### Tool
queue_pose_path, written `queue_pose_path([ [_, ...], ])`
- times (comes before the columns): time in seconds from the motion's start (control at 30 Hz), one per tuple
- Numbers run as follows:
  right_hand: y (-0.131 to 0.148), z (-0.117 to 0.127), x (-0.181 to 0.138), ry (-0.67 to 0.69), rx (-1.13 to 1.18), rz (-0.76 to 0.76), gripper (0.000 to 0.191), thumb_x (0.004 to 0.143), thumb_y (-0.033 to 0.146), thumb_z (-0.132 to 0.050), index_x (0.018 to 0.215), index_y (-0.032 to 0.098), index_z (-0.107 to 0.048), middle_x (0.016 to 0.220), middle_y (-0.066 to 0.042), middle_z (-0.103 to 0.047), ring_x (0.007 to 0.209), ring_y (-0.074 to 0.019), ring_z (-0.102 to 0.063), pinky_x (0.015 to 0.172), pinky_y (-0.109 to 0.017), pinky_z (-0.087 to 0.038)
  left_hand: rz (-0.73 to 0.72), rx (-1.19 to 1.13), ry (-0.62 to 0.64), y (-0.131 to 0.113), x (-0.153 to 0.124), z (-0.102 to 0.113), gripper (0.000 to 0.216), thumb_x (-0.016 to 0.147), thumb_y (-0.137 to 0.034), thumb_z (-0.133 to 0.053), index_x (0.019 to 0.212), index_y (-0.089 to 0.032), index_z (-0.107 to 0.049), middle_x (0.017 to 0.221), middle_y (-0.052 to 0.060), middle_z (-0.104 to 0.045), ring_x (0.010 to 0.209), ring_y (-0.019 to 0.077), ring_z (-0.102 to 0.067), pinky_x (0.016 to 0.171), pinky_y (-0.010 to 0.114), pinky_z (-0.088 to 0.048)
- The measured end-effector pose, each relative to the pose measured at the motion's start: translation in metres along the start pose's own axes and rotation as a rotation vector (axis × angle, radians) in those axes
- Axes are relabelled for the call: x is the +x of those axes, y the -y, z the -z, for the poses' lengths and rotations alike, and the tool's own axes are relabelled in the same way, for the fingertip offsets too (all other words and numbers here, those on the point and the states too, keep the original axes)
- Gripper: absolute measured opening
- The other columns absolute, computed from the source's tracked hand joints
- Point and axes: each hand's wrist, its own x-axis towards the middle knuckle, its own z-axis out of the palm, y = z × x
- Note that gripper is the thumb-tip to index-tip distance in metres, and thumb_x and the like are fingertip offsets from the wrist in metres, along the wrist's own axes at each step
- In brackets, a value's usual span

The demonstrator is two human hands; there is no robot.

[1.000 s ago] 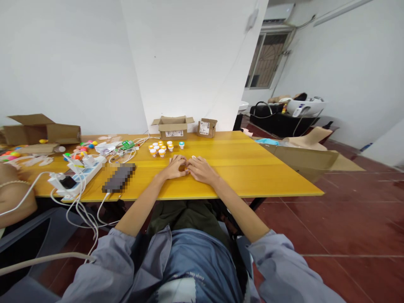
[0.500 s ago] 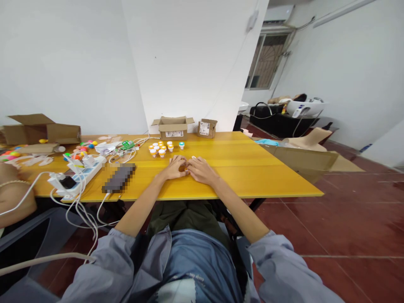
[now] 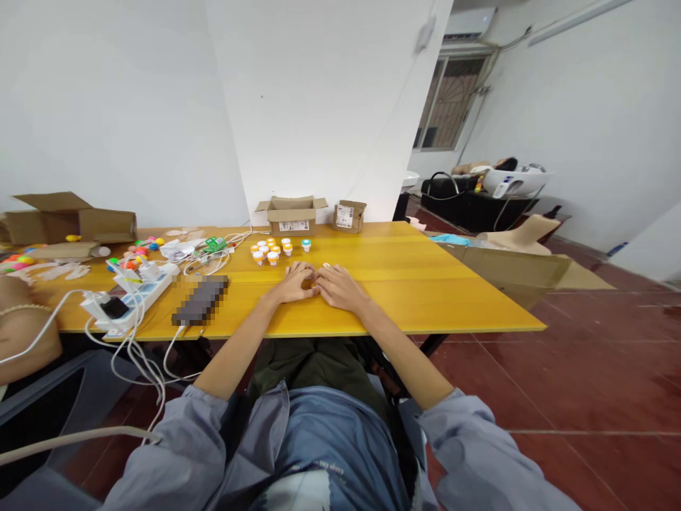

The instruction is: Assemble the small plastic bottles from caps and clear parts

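Observation:
My left hand (image 3: 295, 282) rests on the yellow-brown wooden table (image 3: 420, 284), its fingers curled and a gap showing inside the thumb. Against its fingertips lie those of my right hand (image 3: 340, 287), palm down and also curled. A small white bit shows at the far side of the right fingers; what it belongs to is hidden. Just beyond the left hand stand several small white tubs with orange-yellow rims (image 3: 273, 258), grouped close together. One tub with a teal rim (image 3: 306, 245) stands apart to their right.
Two cardboard boxes, one open (image 3: 291, 216) and one smaller (image 3: 348, 217), stand against the wall. On the left are a dark phone-like device (image 3: 200, 301), a power strip (image 3: 152, 294) with cables, coloured balls (image 3: 141, 252) and a larger carton (image 3: 106, 225). Another person's arm (image 3: 26, 319) shows at the left edge.

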Motion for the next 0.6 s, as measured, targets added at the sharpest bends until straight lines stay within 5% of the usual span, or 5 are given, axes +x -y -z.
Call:
queue_pose_path([
  [0.6,-0.001,-0.0012,0.0012,0.025,0.021,-0.035,0.019,0.096,0.014,-0.047,0.097,0.02,-0.066,0.103,-0.012,-0.067,0.098,-0.0243,-0.058,0.085,-0.038,-0.044,-0.003,0.004,0.007,-0.0029,-0.0008,0.0018,0.028,0.084,-0.048,-0.063,0.102,-0.027,-0.064,0.118,0.005,-0.055,0.116,0.0292,-0.045,0.105,0.051,-0.037],
])
